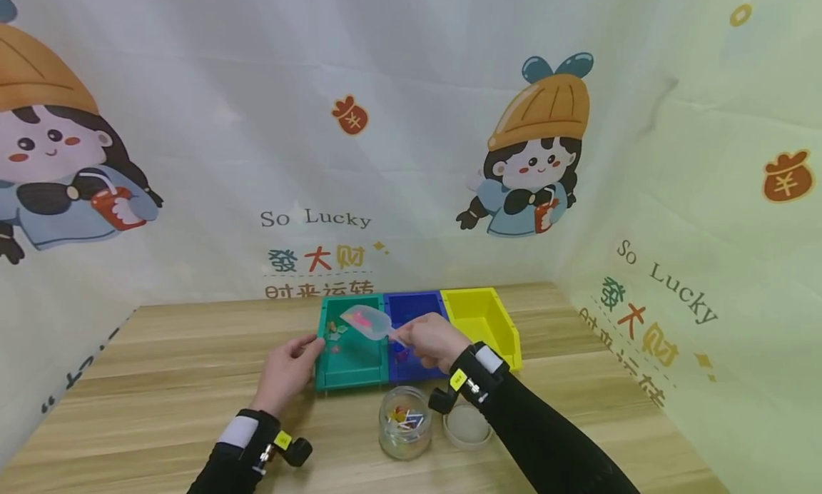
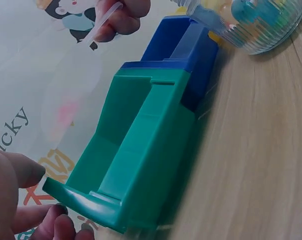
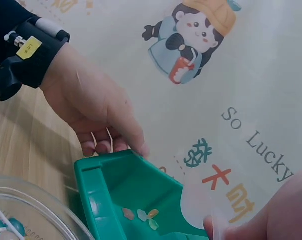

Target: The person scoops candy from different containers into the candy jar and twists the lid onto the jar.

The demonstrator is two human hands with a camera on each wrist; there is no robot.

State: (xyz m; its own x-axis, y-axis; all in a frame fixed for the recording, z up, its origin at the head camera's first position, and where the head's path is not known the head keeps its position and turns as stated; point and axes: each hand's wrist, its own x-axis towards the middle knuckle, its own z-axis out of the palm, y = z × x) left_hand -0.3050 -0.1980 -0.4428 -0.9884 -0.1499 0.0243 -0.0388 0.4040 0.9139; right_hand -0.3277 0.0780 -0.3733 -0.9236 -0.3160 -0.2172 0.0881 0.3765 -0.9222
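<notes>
My right hand [image 1: 432,342] grips the handle of a translucent plastic scoop [image 1: 379,325], held tilted over the green bin [image 1: 352,377]. Something pink [image 1: 361,319] shows in the scoop's bowl. At the bin's left end, my left hand [image 1: 285,375] pinches the rim, thumb on one side and fingers on the other. Several small pale, orange and greenish pieces [image 3: 142,215] lie on the green bin's floor. A glass jar [image 1: 404,439] stands in front of the bins, with colourful pieces and white sticks inside.
Right of the green bin, a blue bin [image 1: 411,303] and a yellow bin [image 1: 478,301] join it in a row. A round whitish lid [image 1: 467,427] lies beside the jar, under my right forearm. Printed cloth [image 1: 411,165] hangs behind the wooden table [image 1: 212,351].
</notes>
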